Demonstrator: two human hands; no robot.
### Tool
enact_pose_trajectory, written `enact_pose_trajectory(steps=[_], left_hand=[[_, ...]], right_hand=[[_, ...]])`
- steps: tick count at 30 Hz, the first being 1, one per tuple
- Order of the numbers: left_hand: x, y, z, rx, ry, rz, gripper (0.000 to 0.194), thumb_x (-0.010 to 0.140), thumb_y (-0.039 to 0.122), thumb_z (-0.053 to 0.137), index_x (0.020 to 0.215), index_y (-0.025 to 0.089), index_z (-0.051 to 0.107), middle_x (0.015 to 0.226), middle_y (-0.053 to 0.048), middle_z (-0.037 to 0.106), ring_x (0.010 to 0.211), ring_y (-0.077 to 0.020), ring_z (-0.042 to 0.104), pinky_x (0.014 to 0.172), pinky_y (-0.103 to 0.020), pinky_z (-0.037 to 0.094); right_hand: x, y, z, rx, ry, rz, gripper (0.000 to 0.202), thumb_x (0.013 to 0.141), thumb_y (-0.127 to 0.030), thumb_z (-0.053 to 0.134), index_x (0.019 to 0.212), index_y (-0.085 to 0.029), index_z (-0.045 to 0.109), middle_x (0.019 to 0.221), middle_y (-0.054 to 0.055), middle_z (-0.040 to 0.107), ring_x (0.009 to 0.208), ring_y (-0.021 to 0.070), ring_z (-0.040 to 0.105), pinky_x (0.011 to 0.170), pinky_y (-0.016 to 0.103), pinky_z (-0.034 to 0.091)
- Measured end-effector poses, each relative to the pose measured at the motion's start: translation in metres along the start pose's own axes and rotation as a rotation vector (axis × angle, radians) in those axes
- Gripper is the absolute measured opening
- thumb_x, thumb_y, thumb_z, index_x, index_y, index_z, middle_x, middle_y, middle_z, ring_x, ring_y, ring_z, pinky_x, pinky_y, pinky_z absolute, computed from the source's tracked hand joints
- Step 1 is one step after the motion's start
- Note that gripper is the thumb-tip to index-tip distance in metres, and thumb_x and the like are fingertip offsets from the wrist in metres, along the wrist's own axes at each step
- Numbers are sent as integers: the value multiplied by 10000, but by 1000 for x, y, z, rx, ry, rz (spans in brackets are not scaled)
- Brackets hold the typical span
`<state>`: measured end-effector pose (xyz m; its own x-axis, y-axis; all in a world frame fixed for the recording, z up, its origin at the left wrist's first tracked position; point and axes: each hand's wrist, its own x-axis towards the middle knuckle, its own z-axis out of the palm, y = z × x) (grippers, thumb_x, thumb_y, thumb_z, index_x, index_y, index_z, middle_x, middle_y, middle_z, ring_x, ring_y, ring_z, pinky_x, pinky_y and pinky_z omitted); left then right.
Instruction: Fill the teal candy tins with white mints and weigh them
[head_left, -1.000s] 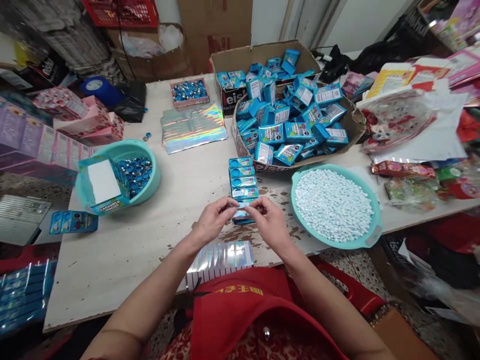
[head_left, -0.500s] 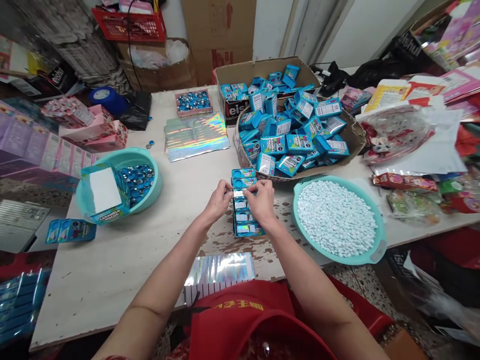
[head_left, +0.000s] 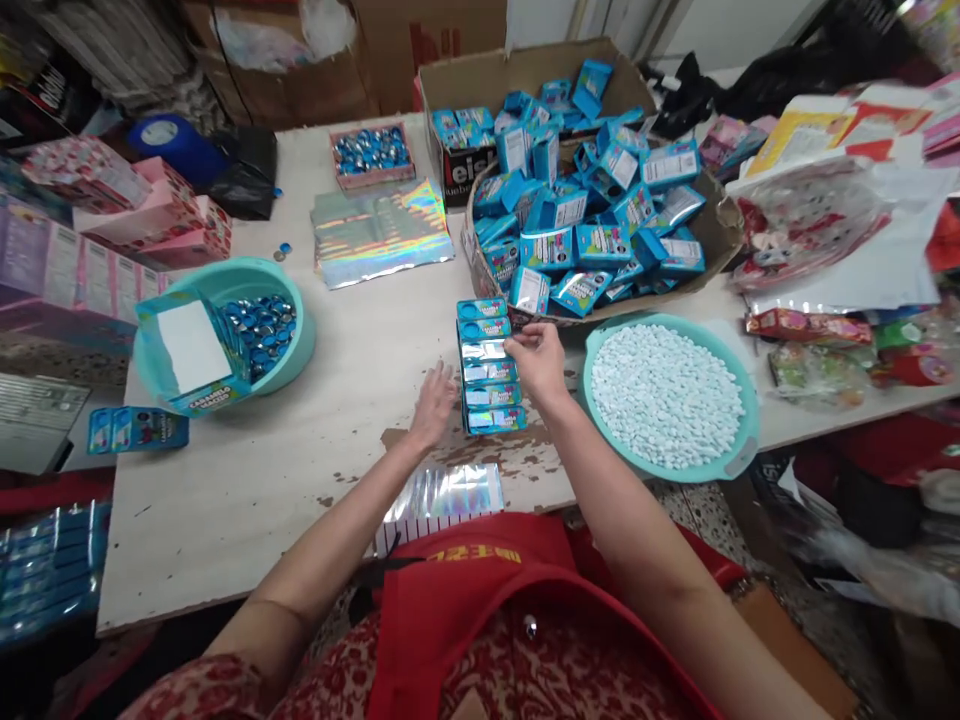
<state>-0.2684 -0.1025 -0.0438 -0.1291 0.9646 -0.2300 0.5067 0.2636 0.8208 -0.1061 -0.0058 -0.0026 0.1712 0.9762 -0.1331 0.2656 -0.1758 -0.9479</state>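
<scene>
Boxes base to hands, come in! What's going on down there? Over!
Left hand open beside the blue box row. Right hand fingertips at a silver strip on it. Teal bowl close by, right side.

A white worktable [head_left: 360, 350] spans the room, its top scuffed and marked with brown patches near the front edge, where the pale coating looks worn away. Behind it rises a white wall [head_left: 537, 22], with a large sheet of brown cardboard [head_left: 442, 25] upright on the far side and a cardboard carton [head_left: 300, 95] beside it. Grey stacked bundles [head_left: 124, 50] fill the far left corner. Speckled terrazzo flooring [head_left: 716, 517] shows below the table's right side. Soft, even light falls across the tabletop, leaving the floor areas darker
</scene>
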Motion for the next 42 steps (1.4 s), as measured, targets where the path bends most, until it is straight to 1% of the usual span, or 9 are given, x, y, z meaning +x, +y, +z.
enact_pose_trajectory(steps=[2,5,9,12,17,23,29,36,42], left_hand=[[-19,-19,-1,191,-20,-109,538,913,519,294,1228,149,524,1281,-145,511,1232,-290,403,1030,-454,289],[-48,-38,11,444,-311,-105,441,848,509,462,1050,154,629,1081,-140,604,1074,-318,497,930,-459,352],[-61,-43,39,535,-534,-44,361,807,432,549,1030,160,633,1058,-148,614,1038,-322,519,893,-421,355],[-56,-41,45,484,-622,-56,234,772,319,584,926,157,653,1012,-130,636,973,-288,556,823,-349,383],[-53,-41,35,401,-653,-23,208,821,274,470,853,182,653,855,-52,663,784,-191,582,663,-259,372],[-54,-42,35,379,-625,-57,228,815,265,448,779,155,644,776,-62,656,703,-184,554,610,-259,340],[-51,-44,38,360,-607,-96,230,807,253,454,794,152,660,778,-54,670,691,-173,552,593,-250,342],[-50,-44,42,386,-566,-109,221,809,245,472,820,157,675,796,-62,676,744,-192,581,664,-266,395],[-83,-19,18,118,-511,47,288,847,335,508,1060,184,631,1122,-78,620,1060,-221,526,938,-329,374]], right_hand=[[-18,22,-14,113,36,8,294,755,-348,541,989,-192,455,968,52,584,854,159,584,743,325,486],[-71,73,-32,5,78,91,275,799,-416,495,957,-191,493,948,70,590,857,176,582,746,339,493],[-141,137,-34,-193,-165,221,254,697,-396,598,833,-191,537,718,38,603,632,184,591,560,316,499],[-162,154,-28,-199,-265,217,226,699,-351,601,857,-192,571,585,-21,567,506,159,562,459,270,467],[-162,145,-27,-255,-338,96,202,792,-282,537,955,-208,631,723,14,604,643,176,603,600,302,514],[-166,128,-30,-871,-496,-524,300,863,-187,509,1140,-229,616,1117,123,605,967,255,548,801,379,460],[-170,134,-39,-973,-566,-820,345,858,-123,505,1197,-155,566,1268,123,562,1130,268,451,939,410,346],[-163,123,-35,-877,-555,-574,111,874,-234,547,796,-198,618,829,64,664,808,209,544,720,316,394],[-170,69,-52,-509,-589,-299,108,850,-193,548,745,-215,538,742,19,614,726,175,562,653,275,424]])
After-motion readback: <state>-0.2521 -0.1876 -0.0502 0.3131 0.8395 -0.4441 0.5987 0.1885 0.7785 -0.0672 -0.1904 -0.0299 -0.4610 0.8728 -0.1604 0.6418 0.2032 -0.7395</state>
